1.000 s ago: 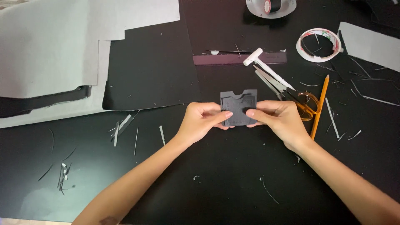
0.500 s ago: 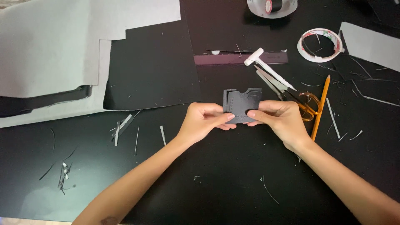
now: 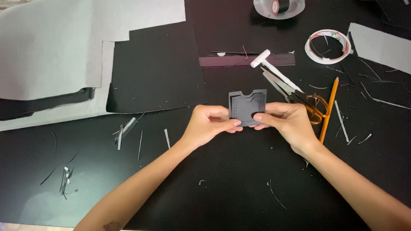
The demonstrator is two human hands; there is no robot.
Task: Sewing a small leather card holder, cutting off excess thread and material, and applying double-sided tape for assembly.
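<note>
I see two hands over a black table (image 3: 222, 188). The left hand (image 3: 209, 125) and the right hand (image 3: 286, 122) both hold a small grey card holder (image 3: 246, 107). It sits between them, near the middle of the table. It has a round notch at the top and a line of stitches down its left side.

The left fingers curl shut on the holder's lower left edge. The right fingers pinch its lower right edge, with the thumb (image 3: 262, 116) pressed flat on the front.

Just to the right of the right hand lie scissors (image 3: 295, 95) with gold handles. A yellow pencil (image 3: 329, 109) lies next to them, a bit tilted. A small white hammer (image 3: 274, 69) lies above the scissors. Behind it is a dark ruler (image 3: 231, 61), flat on the table.

A ring of tape (image 3: 329, 46) sits at the top right. A black spool in a white dish (image 3: 279, 7) is at the top edge.

A black sheet (image 3: 156, 72) lies to the left of the holder, well apart from it. Big grey sheets (image 3: 55, 47) cover the top left corner. Thin scraps (image 3: 126, 128) are spread all over the table.
</note>
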